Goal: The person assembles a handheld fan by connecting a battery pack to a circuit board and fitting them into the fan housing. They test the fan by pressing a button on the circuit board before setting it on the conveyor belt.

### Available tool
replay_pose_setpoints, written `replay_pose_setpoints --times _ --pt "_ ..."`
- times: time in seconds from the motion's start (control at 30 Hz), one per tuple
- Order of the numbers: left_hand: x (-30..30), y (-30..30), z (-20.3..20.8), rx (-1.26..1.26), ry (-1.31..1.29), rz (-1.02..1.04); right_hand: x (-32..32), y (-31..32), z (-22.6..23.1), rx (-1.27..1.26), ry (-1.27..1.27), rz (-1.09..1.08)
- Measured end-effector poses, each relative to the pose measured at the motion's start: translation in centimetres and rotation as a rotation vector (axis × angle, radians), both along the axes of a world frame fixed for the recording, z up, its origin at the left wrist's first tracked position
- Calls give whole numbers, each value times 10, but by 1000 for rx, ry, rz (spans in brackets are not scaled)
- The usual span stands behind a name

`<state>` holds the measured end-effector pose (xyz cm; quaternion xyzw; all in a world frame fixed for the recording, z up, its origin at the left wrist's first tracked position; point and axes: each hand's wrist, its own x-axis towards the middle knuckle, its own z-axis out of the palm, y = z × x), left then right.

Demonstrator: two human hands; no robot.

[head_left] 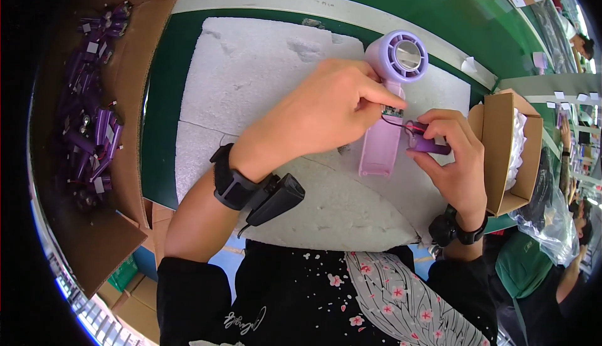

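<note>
A light purple handheld fan (403, 57) lies on the white foam board, its round head pointing away from me. The pink handle shell (380, 148) is open, and a small green circuit board (393, 112) shows near its neck. My left hand (329, 107) is closed at the fan's neck, with the index fingertip on the board's upper end; its other fingers are partly hidden. Just right of the handle, my right hand (456, 154) pinches a purple battery pack (429, 144) between thumb and fingers. Thin dark wires run from the pack toward the board.
On the left stands a deep cardboard box (135, 95) with many purple battery packs (103, 133). A smaller open carton (498, 158) with white wrapping sits at right. Foam board (251, 82) covers the green bench. Clear plastic (552, 220) and other people are farther right.
</note>
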<state>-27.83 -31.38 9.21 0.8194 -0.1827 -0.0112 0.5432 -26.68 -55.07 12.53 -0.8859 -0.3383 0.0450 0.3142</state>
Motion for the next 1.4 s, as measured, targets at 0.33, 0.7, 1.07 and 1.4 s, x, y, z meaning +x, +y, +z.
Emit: replay_pose_setpoints --times 0.33,0.7,1.07,1.4 --pt "-1 3 4 -54 130 -12 -4 -6 8 -88 -130 18" --pt "-3 -6 2 -109 235 76 -14 -2 10 -216 -316 64" --pt "-4 -9 -2 -142 206 83 -21 6 0 -294 -413 38" --pt "-1 -21 -20 -111 52 86 -9 -11 4 -218 -287 46"
